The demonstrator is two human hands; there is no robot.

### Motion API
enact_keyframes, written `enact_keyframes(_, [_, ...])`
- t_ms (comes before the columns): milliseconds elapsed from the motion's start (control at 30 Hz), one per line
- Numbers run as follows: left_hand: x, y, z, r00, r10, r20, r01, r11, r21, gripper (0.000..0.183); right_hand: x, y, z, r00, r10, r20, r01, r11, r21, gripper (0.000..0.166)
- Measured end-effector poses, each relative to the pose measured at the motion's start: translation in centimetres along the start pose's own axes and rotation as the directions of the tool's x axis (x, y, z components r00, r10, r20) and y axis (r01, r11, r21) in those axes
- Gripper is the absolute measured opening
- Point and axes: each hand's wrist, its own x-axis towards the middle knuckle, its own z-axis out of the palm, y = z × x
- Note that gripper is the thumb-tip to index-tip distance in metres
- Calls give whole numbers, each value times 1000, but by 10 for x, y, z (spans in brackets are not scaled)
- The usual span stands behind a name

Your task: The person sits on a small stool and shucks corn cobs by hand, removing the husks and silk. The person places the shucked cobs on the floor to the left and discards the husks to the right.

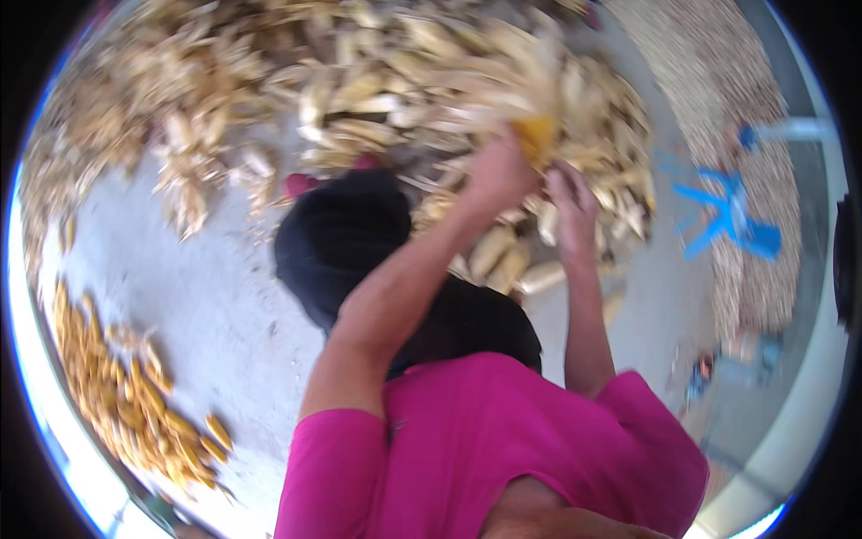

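Note:
My left hand (504,168) is closed around a partly husked ear of corn (537,138), whose yellow kernels show beside my fist. Pale, blurred husk spreads from the far end of the ear. My right hand (574,202) is close by the near end, fingers bent; blur hides whether they grip it. Beneath and beyond both hands lies a wide heap of unhusked corn ears (417,74) in dry, pale husks.
Loose stripped husks (182,101) cover the floor at upper left. Bare yellow corn ears (135,397) form a pile at lower left. To the right are a blue plastic object (731,212) and a long woven-looking strip (707,81). My black-trousered leg (337,229) borders the heap.

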Motion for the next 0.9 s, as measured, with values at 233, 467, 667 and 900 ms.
enact_keyframes(233, [-42, 6, 6, 833, 529, -163, -495, 843, 210, 24, 49, 55, 4, 857, 273, 437, -506, 607, 613, 39])
enact_keyframes(467, [-53, -23, 10, 915, 401, -42, -374, 884, 279, 77, 91, 50, 24, 872, 299, 386, -478, 686, 548, 34])
enact_keyframes(667, [-63, -14, 4, 882, 469, -43, -420, 825, 378, 79, 115, 70, 9, 948, 146, 284, -315, 568, 760, 50])
enact_keyframes(900, [-75, -3, -10, 873, 488, -16, -441, 802, 403, 88, 120, 42, -9, 908, 148, 393, -414, 465, 782, 47])
